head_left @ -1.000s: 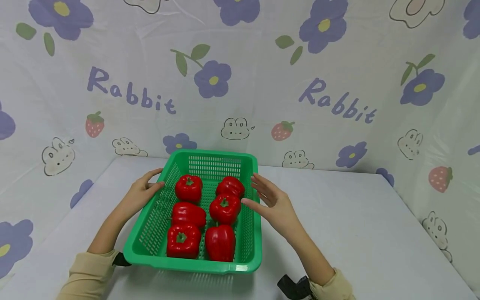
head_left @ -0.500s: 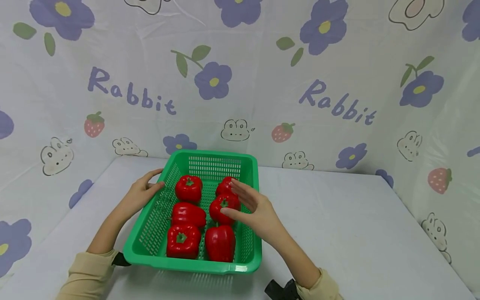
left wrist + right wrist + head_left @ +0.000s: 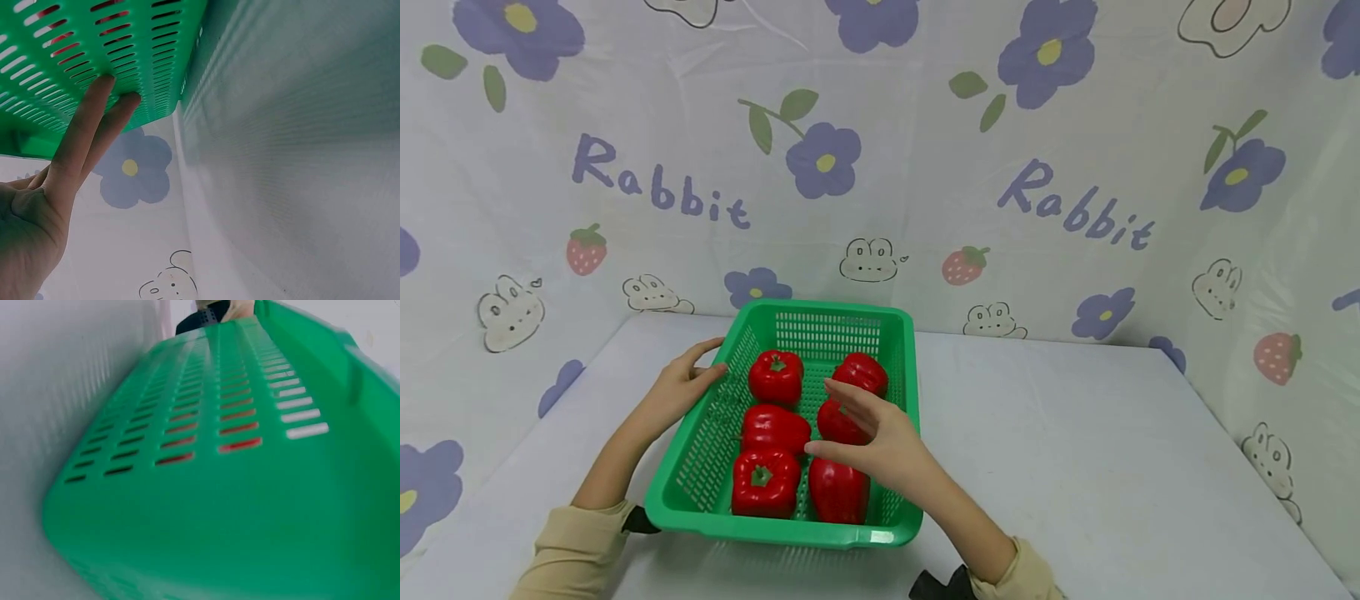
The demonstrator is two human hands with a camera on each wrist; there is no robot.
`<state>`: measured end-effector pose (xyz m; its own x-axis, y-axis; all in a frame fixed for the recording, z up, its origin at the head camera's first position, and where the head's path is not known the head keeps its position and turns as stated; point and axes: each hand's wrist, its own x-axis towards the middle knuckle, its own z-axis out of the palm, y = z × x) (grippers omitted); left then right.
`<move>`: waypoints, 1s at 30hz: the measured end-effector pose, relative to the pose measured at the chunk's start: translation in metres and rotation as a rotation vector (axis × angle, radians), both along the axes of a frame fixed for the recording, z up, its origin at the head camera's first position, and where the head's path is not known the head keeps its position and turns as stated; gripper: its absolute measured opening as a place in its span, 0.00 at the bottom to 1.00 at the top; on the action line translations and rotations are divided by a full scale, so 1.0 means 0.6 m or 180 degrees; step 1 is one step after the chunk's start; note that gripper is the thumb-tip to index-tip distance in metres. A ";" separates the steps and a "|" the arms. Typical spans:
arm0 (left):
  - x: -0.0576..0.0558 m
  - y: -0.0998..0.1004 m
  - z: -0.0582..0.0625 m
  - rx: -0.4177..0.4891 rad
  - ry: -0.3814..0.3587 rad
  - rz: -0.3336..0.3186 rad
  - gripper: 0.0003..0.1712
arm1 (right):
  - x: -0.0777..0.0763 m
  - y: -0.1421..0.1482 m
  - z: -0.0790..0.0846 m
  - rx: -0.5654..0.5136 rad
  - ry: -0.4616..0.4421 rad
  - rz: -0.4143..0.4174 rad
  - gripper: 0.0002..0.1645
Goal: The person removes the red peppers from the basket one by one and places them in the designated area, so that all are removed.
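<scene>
Several shiny red bell peppers (image 3: 766,483) with green stems sit in a green plastic basket (image 3: 782,532), roughly in two rows. My left hand (image 3: 679,385) is at the basket's left side, thumb by the rim. In the left wrist view, two straight fingers (image 3: 84,128) touch the slotted outer wall. Over the right row my right hand (image 3: 883,442) is held with thumb and fingers apart, nothing between them. It partly covers the middle pepper (image 3: 838,423) and overlaps the top of the front pepper (image 3: 838,493). The right wrist view shows the slotted basket wall (image 3: 187,512), not the hand.
The basket stands on a white-covered table (image 3: 1060,450). Behind it hangs a white cloth (image 3: 910,150) printed with purple flowers, rabbits and strawberries. A black strap piece (image 3: 942,585) is by the right sleeve.
My right hand has moved left and toward me, from beside the basket's right rim to over the right row of peppers. The left hand, basket and peppers have stayed in place.
</scene>
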<state>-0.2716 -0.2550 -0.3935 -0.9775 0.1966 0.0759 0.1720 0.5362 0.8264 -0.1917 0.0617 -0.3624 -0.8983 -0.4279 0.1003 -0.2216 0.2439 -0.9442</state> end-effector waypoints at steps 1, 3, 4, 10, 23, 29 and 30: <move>0.000 0.000 0.000 0.0000 0.0000 -0.0002 0.35 | 0.001 -0.003 0.000 0.0027 -0.0007 0.0037 0.43; 0.000 0.000 0.001 -0.0007 0.0016 -0.0011 0.35 | 0.003 -0.008 -0.001 0.0082 -0.0044 0.0103 0.44; 0.000 0.000 0.001 -0.0013 0.0026 -0.0014 0.35 | 0.004 -0.011 -0.001 0.0114 -0.0064 0.0130 0.44; -0.001 -0.001 0.001 -0.0016 0.0012 0.0001 0.35 | 0.010 -0.029 -0.003 0.0283 -0.0112 0.0255 0.46; 0.002 0.002 0.003 0.0033 0.0017 -0.0012 0.35 | 0.015 -0.049 -0.008 0.0551 -0.0114 0.0517 0.45; -0.002 -0.001 -0.002 0.0022 0.0013 -0.0018 0.35 | 0.016 -0.054 -0.011 0.0806 0.0014 0.0605 0.45; -0.002 -0.002 -0.003 0.0024 0.0012 -0.0014 0.35 | 0.016 -0.055 -0.011 0.0833 0.0029 0.0620 0.44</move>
